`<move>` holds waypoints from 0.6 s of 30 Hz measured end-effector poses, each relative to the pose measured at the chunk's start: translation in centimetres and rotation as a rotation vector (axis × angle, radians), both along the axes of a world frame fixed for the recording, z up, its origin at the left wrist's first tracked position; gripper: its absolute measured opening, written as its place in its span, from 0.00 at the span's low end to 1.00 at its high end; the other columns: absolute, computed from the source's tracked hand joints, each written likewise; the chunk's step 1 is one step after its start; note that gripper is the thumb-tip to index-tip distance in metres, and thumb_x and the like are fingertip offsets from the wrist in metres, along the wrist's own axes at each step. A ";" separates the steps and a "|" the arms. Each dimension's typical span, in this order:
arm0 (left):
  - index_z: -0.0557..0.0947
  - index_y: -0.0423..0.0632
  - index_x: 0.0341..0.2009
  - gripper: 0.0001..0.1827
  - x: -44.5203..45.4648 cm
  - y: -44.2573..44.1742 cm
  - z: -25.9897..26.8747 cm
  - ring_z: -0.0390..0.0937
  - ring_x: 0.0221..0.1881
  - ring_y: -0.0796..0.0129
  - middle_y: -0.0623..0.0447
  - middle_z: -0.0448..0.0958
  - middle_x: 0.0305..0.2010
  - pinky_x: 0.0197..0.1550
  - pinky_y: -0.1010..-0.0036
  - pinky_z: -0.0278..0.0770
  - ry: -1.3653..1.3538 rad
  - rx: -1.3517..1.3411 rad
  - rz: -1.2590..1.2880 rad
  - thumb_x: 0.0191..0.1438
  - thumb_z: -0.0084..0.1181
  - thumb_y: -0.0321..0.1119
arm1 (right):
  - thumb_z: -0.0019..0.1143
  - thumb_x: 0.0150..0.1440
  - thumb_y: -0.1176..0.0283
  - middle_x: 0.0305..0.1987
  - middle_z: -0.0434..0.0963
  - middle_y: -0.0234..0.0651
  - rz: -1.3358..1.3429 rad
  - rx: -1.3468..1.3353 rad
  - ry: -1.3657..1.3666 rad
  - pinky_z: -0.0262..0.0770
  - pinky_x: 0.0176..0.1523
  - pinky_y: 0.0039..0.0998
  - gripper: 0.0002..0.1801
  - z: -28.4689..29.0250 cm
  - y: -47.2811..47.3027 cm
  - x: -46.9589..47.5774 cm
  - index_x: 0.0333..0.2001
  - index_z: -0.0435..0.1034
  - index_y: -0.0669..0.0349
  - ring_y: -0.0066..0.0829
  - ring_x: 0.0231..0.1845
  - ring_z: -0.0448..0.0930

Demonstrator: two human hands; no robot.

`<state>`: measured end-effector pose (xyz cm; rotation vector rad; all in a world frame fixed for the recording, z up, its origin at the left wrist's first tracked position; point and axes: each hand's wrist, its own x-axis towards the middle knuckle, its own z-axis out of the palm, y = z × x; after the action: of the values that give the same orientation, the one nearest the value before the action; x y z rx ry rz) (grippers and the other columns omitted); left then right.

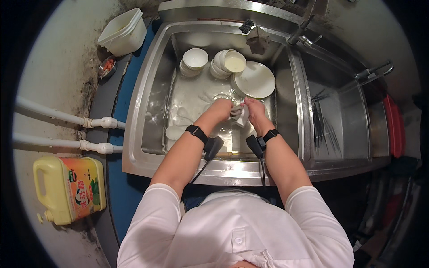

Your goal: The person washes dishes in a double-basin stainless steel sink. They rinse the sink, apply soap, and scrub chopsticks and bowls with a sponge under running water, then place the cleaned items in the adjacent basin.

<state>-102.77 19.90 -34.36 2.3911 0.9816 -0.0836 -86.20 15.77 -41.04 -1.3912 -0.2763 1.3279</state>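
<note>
Over the water in the steel sink basin (157, 100), my left hand (222, 108) grips a grey cloth (236, 112). Close beside it, my right hand (255, 109) holds a small white ceramic item (243, 118), its shape partly hidden by the fingers and cloth. Beyond my hands stand a stack of white bowls (195, 58) and a second, leaning bowl stack (219, 67), whose top bowl holds cloudy liquid. White plates (255, 79) are piled to their right. White soup spoons (182, 113) and an oval white dish (175, 132) lie in the water at left.
A faucet (298, 37) and a grey rag (258, 40) are at the back rim, near a dark scourer (246, 26). Dark thin utensils (323, 130) lie in the right basin. At left are white tubs (125, 35), a metal bowl (108, 67), pipes (104, 123) and a yellow detergent jug (70, 189).
</note>
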 end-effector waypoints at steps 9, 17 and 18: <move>0.82 0.41 0.33 0.13 -2.1 1.4 -1.7 0.77 0.38 0.46 0.38 0.78 0.35 0.40 0.61 0.74 0.215 -0.018 0.057 0.37 0.54 0.23 | 0.72 0.36 0.59 0.43 0.77 0.50 0.905 -0.256 -1.006 0.73 0.48 0.34 0.36 -6.6 -3.6 0.6 0.46 0.69 0.69 0.43 0.46 0.78; 0.82 0.39 0.31 0.13 -2.1 0.8 0.7 0.77 0.38 0.46 0.37 0.78 0.34 0.39 0.62 0.76 0.204 -0.027 0.102 0.37 0.54 0.22 | 0.61 0.40 0.65 0.43 0.76 0.55 1.399 -0.258 -1.332 0.75 0.49 0.38 0.33 -7.9 -4.2 -2.7 0.51 0.65 0.67 0.48 0.47 0.77; 0.82 0.39 0.31 0.12 -2.1 0.7 0.9 0.77 0.38 0.46 0.37 0.78 0.34 0.39 0.62 0.76 0.181 -0.026 0.126 0.37 0.54 0.22 | 0.61 0.39 0.67 0.41 0.77 0.54 1.400 -0.241 -1.416 0.75 0.47 0.38 0.27 -8.1 -4.2 -3.1 0.45 0.69 0.67 0.48 0.44 0.78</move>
<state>-104.88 20.61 -33.48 2.3227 1.2039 -0.2681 -89.27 11.56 -49.16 -2.2491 -2.4166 1.0360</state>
